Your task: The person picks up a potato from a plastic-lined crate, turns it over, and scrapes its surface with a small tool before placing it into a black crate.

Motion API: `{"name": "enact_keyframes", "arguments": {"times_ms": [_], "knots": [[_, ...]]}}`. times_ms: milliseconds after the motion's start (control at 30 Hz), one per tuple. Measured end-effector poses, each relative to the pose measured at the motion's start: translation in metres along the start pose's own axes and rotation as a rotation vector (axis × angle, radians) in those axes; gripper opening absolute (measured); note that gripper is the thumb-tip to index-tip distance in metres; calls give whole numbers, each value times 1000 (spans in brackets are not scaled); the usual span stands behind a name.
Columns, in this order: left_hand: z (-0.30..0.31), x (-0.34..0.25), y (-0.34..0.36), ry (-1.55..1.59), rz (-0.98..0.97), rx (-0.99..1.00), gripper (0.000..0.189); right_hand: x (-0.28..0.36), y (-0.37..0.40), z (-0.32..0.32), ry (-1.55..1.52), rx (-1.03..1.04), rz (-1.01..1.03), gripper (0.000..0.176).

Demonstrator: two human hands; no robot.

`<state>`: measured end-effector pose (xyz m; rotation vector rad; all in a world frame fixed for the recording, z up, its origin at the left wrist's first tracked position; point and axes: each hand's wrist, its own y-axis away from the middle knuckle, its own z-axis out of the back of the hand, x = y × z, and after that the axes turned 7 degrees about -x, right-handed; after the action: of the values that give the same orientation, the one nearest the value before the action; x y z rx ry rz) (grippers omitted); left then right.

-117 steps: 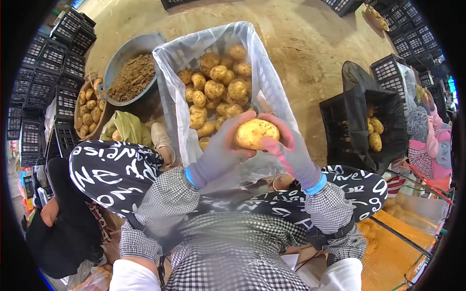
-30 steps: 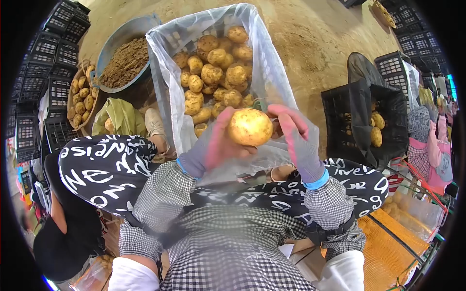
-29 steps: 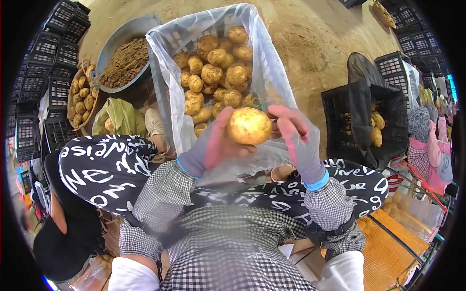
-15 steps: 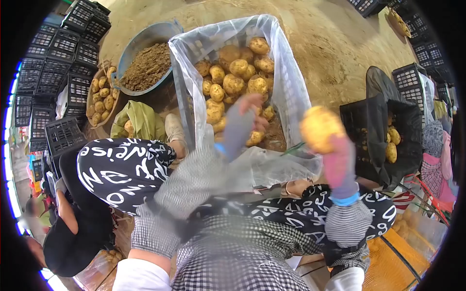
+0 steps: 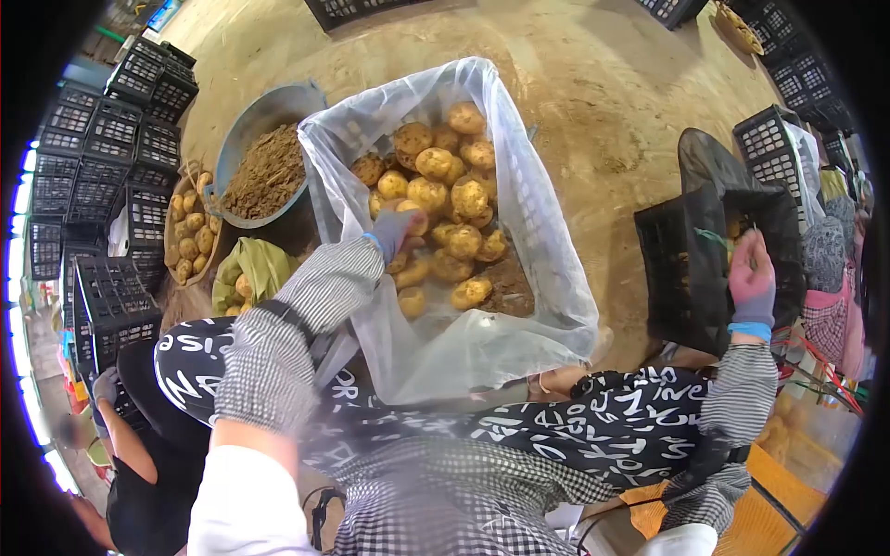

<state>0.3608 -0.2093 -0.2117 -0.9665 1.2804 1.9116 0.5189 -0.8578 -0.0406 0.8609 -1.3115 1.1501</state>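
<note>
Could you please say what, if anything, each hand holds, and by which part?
Left hand: apparently a potato, by its left side; right hand: nothing visibly held.

The black trousers (image 5: 556, 428) carry white lettering (image 5: 206, 343), with "ise" legible on the left leg (image 5: 191, 363)

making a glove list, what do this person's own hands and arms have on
The left hand and right hand wear gloves, greyish at the wrist and pinkish toward the fingers, with light blue cuffs. Black-and-white checked oversleeves cover the forearms, a dark band crossing the left one; white sleeves show higher up.
</note>
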Motion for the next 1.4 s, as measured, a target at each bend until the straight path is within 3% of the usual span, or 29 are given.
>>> {"name": "enact_keyframes", "arguments": {"times_ms": [33,67,100,133,200,300,400,433,600,700,800,900,1000,1100,1133,1200,1233,1333,1400], "knots": [[-6,-20,19,100,-6,56,71,44,15,-47,-626,29,-319,40],[-11,-43,40,201,-6,114,72,99,53,-103,-581,139,-308,42],[-23,-94,71,507,236,176,74,125,80,-134,-389,161,-315,42],[-27,-120,93,539,204,250,75,126,97,-152,-243,252,-315,41],[-35,-159,132,603,138,402,77,123,138,-178,22,538,5,44],[-48,-195,189,725,69,476,74,122,208,-211,-116,753,-244,47],[-57,-189,215,800,-5,485,71,129,247,-230,-117,714,-309,54],[-62,-183,223,698,-71,451,64,131,253,-234,-128,693,-321,56],[-67,-162,241,697,-66,314,57,132,265,-237,-91,649,-238,60],[-65,-162,242,744,-83,281,54,149,258,-236,-220,721,-502,61],[-64,-173,246,650,-163,298,53,143,258,-236,-295,707,-560,64],[-64,-169,245,428,-206,277,55,138,259,-241,-94,719,-380,67],[-62,-160,233,566,-137,293,58,122,260,-241,-201,752,-405,63],[-60,-166,229,744,39,369,57,128,258,-239,277,650,318,56],[-59,-170,230,777,110,399,57,128,256,-239,267,640,363,53],[-60,-164,235,708,65,402,62,128,249,-240,247,621,456,48],[-61,-161,235,674,40,402,65,124,246,-239,178,623,336,47],[-67,-158,229,516,-322,266,78,118,242,-237,-29,623,-69,46],[-69,-157,232,493,-362,269,80,127,246,-238,-163,612,-402,47]]}}
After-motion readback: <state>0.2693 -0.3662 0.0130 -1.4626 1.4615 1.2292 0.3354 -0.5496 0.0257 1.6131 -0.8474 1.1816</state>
